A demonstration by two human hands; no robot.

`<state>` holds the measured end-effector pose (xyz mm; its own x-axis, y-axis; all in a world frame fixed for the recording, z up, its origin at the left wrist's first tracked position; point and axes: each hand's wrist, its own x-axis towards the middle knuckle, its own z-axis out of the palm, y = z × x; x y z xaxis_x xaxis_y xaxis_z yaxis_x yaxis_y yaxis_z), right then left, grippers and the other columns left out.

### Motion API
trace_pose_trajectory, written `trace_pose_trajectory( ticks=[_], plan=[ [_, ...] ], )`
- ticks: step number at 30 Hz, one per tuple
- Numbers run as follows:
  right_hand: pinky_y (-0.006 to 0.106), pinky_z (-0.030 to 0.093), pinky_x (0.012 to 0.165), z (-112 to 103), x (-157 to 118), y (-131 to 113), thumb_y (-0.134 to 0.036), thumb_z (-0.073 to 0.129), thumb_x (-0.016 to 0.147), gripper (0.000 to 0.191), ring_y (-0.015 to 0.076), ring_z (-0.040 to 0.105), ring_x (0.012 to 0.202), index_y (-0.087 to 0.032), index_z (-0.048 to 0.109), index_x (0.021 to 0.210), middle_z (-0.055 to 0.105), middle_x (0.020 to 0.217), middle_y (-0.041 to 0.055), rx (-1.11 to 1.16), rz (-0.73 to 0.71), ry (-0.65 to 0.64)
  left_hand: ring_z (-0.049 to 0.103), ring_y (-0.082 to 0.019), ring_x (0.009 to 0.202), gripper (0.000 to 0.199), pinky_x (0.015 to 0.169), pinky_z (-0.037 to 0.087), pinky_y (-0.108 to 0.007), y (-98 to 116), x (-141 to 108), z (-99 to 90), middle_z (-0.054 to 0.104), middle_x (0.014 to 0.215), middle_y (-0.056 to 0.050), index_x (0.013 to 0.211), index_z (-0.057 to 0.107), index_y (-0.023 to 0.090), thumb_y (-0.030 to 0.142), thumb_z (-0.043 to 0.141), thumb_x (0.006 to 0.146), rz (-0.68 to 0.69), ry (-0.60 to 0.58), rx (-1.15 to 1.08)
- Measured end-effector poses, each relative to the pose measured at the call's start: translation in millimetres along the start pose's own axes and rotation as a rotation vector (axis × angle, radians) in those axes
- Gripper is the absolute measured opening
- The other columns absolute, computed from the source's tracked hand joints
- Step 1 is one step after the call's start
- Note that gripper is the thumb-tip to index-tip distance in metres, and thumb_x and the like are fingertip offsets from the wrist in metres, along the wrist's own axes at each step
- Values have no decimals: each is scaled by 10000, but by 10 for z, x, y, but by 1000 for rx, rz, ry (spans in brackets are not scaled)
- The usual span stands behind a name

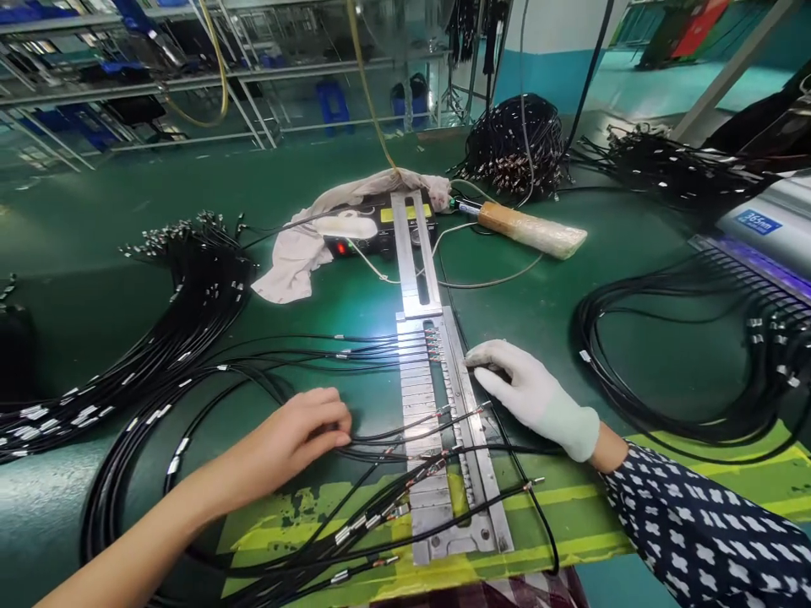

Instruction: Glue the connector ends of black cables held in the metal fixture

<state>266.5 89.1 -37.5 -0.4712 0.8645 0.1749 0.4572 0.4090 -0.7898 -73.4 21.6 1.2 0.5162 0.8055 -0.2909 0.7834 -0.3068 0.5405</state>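
Observation:
A slotted metal fixture (421, 405) lies lengthwise in front of me, with several black cables seated side by side in its upper slots. My bare left hand (313, 426) is left of the fixture, its thumb and fingers closed on a black cable (373, 438). On the right, my right hand (523, 388) wears a white glove; its fingertips rest by the fixture's right rail, thumb and fingers bent toward each other. Whether anything is between them is hidden. More loose cables (361, 528) cross the lower part of the fixture.
Coiled cables (120, 473) lie at left, with another coil (589, 329) at right. Behind the fixture are a black box (380, 241), a white cloth (291, 262) and a wrapped tool handle (532, 230). A lamp unit (773, 219) stands at far right.

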Motion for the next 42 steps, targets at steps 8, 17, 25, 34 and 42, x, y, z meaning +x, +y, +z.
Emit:
trace_pose_trajectory(
  ticks=[8, 17, 25, 34, 42],
  plan=[
    [355, 524, 852, -89, 219, 127, -242, 518, 930, 182, 205, 664, 939, -193, 679, 1001, 718, 1007, 39, 72, 96, -27, 542, -148, 870, 159, 801, 445, -251, 15, 138, -53, 585, 916, -16, 932, 617, 215, 275, 478, 983, 118, 80, 29],
    [335, 501, 804, -40, 223, 175, -183, 534, 917, 164, 189, 647, 901, -220, 686, 965, 712, 969, 8, 43, 94, 22, 556, -161, 816, 111, 727, 439, -274, -406, 61, -312, 623, 882, -22, 1009, 631, 226, 234, 540, 946, 238, 391, 259],
    [340, 499, 806, -55, 234, 172, -172, 529, 928, 169, 189, 639, 903, -235, 680, 972, 701, 973, 2, 17, 91, 8, 581, -246, 876, 281, 727, 437, -367, 166, 589, 182, 646, 997, -96, 1169, 499, 170, 154, 441, 895, 123, 433, 580],
    [338, 493, 825, -65, 234, 163, -156, 533, 927, 163, 182, 630, 914, -236, 671, 966, 695, 973, -5, 49, 93, -11, 579, -174, 832, 185, 704, 495, -282, 393, 790, 362, 563, 990, -64, 1135, 492, 188, 170, 417, 966, 62, 449, 202],
    [330, 487, 819, -79, 248, 133, -152, 531, 927, 164, 175, 626, 908, -233, 669, 964, 690, 965, -8, 76, 109, -22, 512, -159, 812, 260, 697, 431, -272, -25, 720, 112, 532, 947, -61, 1179, 563, 161, 111, 547, 925, 343, 437, 233]
  ],
)
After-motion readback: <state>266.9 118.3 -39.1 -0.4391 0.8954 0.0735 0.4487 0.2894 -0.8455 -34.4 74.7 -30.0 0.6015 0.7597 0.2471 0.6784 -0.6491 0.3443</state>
